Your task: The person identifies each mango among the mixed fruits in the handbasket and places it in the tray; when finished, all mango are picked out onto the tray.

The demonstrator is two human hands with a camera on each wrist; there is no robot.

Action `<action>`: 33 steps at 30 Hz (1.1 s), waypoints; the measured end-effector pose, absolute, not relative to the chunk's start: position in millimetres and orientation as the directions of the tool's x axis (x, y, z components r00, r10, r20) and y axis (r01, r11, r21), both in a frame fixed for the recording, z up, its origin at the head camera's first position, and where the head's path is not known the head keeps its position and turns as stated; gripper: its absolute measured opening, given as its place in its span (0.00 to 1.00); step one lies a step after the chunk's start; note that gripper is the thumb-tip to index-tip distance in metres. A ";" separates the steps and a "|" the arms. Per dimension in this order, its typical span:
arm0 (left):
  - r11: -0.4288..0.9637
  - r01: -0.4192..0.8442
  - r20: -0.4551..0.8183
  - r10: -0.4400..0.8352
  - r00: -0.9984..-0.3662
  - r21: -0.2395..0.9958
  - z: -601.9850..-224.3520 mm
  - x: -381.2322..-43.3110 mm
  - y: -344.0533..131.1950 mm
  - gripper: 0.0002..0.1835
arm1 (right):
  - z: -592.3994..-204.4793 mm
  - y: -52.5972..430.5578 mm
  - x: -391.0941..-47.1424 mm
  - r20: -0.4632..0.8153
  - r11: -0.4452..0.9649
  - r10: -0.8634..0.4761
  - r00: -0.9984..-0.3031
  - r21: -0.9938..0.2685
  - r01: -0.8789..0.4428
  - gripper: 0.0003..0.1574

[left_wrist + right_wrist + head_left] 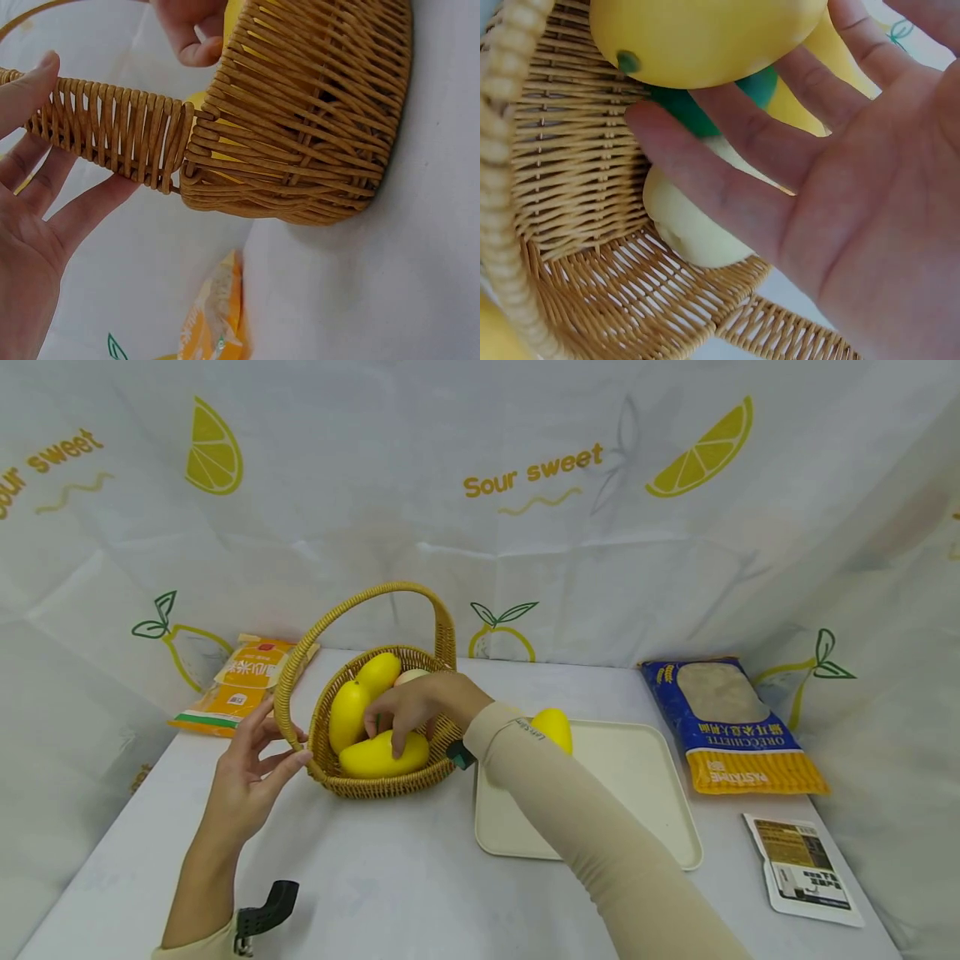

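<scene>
A woven wicker basket (382, 789) with a tall arched handle holds several yellow mangoes, among them one mango (348, 717) at its left side. The left hand (243, 777) holds the lower left end of the handle (112, 131) between thumb and fingers. Inside the basket, the right hand (416, 703) grips the front mango (384, 755); its fingers reach behind that fruit in the right wrist view. A pale round fruit (694, 221) and something green (690, 112) lie deeper in the basket, partly hidden by the right hand.
Right of the basket lies a cream tray (630, 802) with a yellow fruit (552, 729), partly covered by the right sleeve. A blue pasta bag (723, 718) and a small white pouch (806, 870) lie farther right. An orange food bag (240, 685) is behind the left hand.
</scene>
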State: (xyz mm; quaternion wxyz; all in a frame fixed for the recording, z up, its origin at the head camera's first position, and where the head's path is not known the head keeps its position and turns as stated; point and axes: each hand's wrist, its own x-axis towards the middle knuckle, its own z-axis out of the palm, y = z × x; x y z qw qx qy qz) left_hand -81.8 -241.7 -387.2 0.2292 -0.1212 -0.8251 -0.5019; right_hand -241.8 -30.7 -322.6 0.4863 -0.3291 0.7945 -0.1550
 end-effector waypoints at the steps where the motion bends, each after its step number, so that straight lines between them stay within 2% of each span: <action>1: 0.467 0.431 0.501 -0.030 -0.865 0.772 -387.3 -81.8 -241.7 0.48 | -321.6 -29.2 -242.6 -0.668 0.733 -0.676 -0.310 -0.568 -0.375 0.23; 10: 0.468 0.444 0.514 -0.025 -0.857 0.764 -388.0 -82.6 -242.4 0.48 | -318.3 -18.4 -251.6 -0.657 0.726 -0.683 -0.318 -0.566 -0.389 0.23; 16: 0.468 0.439 0.507 -0.024 -0.861 0.767 -387.7 -82.7 -242.3 0.48 | -319.0 -8.5 -256.9 -0.617 0.696 -0.718 -0.322 -0.628 -0.349 0.24; 24: 0.475 0.422 0.490 -0.024 -0.871 0.772 -386.8 -81.2 -242.5 0.48 | -310.9 8.2 -263.7 -0.523 0.603 -0.798 -0.300 -0.711 -0.361 0.23; 33: 0.470 0.423 0.491 -0.026 -0.871 0.775 -386.8 -81.7 -242.2 0.48 | -299.0 31.8 -267.6 -0.485 0.578 -0.810 -0.330 -0.758 -0.303 0.24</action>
